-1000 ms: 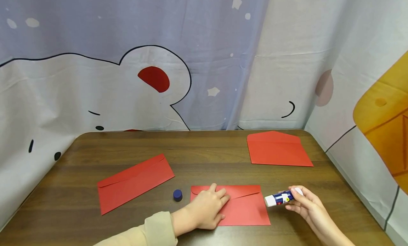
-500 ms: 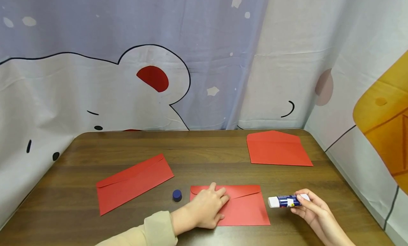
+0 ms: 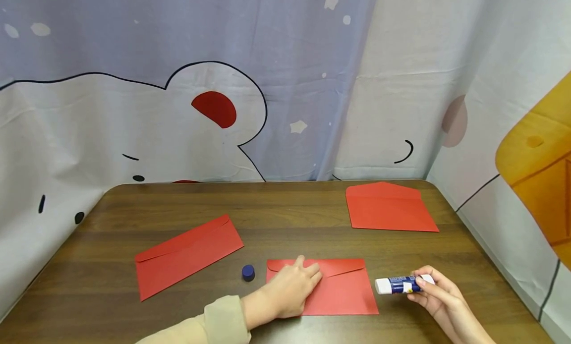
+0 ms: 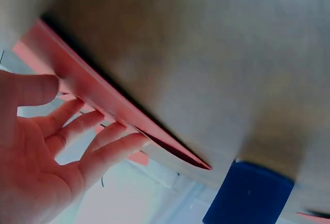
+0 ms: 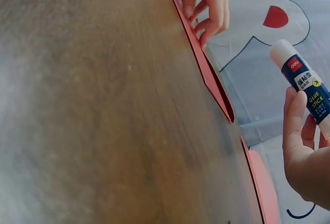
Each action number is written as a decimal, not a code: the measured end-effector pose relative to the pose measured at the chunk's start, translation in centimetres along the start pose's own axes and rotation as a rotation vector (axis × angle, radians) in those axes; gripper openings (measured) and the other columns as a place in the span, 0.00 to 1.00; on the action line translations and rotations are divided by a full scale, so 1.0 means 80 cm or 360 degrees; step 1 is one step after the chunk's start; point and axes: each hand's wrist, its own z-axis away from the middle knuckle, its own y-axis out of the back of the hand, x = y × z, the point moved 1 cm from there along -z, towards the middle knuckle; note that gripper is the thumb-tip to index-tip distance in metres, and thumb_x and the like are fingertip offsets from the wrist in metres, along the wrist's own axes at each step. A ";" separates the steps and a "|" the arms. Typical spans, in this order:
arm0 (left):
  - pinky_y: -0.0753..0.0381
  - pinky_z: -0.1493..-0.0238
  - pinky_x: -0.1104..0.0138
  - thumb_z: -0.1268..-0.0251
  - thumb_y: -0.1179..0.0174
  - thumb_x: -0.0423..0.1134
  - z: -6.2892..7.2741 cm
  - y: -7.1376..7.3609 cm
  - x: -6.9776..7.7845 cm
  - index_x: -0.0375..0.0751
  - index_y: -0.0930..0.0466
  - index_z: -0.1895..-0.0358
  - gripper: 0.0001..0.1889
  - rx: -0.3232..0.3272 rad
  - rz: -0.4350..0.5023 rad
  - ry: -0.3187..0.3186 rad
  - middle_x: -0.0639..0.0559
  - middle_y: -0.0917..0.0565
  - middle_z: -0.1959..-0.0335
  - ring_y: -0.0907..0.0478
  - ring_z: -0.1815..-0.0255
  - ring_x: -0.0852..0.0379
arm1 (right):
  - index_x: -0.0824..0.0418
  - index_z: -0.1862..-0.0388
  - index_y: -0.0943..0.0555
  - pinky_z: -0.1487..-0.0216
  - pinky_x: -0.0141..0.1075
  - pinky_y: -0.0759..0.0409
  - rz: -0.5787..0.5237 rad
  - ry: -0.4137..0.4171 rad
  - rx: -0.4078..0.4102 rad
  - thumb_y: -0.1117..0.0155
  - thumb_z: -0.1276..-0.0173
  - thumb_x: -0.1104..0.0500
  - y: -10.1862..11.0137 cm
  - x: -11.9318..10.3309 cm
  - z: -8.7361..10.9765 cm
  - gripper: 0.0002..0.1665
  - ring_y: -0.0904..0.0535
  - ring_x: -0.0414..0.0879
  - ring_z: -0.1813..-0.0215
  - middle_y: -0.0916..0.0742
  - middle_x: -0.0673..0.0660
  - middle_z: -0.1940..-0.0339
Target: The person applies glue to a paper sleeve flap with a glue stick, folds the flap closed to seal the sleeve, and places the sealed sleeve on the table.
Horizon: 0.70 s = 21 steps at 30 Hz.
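Note:
My left hand (image 3: 292, 287) rests on a red envelope (image 3: 343, 294) at the front of the table, its fingers lying over the folded flap. In the left wrist view that hand's fingertips (image 4: 136, 139) touch the red paper (image 4: 98, 82), and the flap edge stands slightly lifted. To the right of the envelope, my right hand (image 3: 439, 297) pinches a glue stick (image 3: 394, 285) between thumb and fingers, held sideways above the table. The right wrist view shows its blue label (image 5: 312, 87) and white end. A blue cap (image 3: 248, 272) stands left of the envelope.
A second red envelope (image 3: 189, 257) lies slanted on the left of the wooden table (image 3: 294, 210). Another one (image 3: 392, 212), its flap raised away from the body, lies at the back right. A printed curtain (image 3: 303, 86) hangs behind the table.
My right hand has moved slightly right and toward me with the glue stick, which now lies more level. The left hand stays on the envelope, its thumb drawn in a little.

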 end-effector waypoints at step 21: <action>0.21 0.52 0.48 0.40 0.39 0.48 0.017 0.002 0.007 0.49 0.25 0.39 0.25 -0.0074 0.0228 0.0384 0.52 0.26 0.41 0.30 0.45 0.43 | 0.61 0.46 0.26 0.47 0.33 0.20 -0.0029 0.0016 -0.0056 0.77 0.29 0.76 -0.007 0.000 0.000 0.31 0.20 0.41 0.49 0.20 0.50 0.48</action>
